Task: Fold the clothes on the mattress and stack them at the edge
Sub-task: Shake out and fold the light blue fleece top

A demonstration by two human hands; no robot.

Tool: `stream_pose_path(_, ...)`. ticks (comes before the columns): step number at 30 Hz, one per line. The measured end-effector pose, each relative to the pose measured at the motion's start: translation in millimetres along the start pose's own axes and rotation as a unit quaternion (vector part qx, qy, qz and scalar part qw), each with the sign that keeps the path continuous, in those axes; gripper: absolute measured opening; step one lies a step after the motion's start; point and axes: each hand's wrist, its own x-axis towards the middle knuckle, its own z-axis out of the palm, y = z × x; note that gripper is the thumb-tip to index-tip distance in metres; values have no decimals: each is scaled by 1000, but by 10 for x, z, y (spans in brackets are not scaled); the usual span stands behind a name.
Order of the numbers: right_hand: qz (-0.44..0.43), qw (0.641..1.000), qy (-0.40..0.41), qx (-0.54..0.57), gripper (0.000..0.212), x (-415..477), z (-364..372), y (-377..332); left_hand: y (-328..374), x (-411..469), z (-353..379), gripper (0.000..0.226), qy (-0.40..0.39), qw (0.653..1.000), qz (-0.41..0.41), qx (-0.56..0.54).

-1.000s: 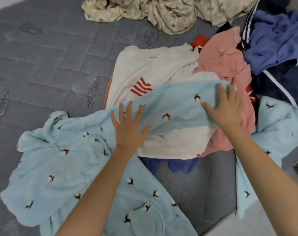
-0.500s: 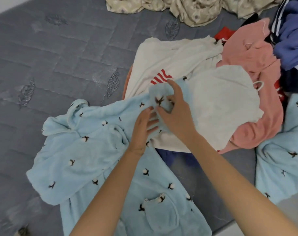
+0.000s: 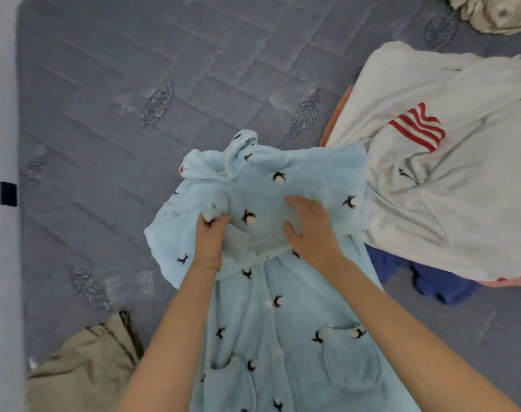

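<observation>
A light blue fleece top (image 3: 271,316) with small dark-and-white cotton motifs and two front pockets lies on the grey quilted mattress (image 3: 110,93), collar away from me. One sleeve is folded across its chest. My left hand (image 3: 210,242) grips the cuff end of that sleeve, fingers curled into the fabric. My right hand (image 3: 308,228) presses flat on the folded sleeve with straight fingers.
A white top with red stripes (image 3: 443,162) lies at the right on a pile, with blue cloth (image 3: 437,281) and pink cloth under it. A khaki garment (image 3: 80,367) sits at the lower left. Patterned beige fabric (image 3: 491,13) is at the top right. The mattress's left edge meets a pale wall.
The blue top's sleeve has been carried from the pile at the right and laid across its chest. My view has swung left, and the khaki garment has come into sight.
</observation>
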Motion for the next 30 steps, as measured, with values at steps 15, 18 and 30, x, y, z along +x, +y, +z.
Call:
stream_pose_path(15, 123, 947, -106, -277, 66, -43, 553, 434, -587, 131, -1266, 63, 120, 887, 214, 391)
stream_pose_path(18, 119, 947, -104, -280, 66, -189, 527, 381, -785, 49, -1284, 55, 19, 794, 182, 580)
stream_pose_path(30, 21, 950, -86, -299, 74, -1228, 622, 320, -1017, -685, -1158, 56, -66, 677, 408, 609)
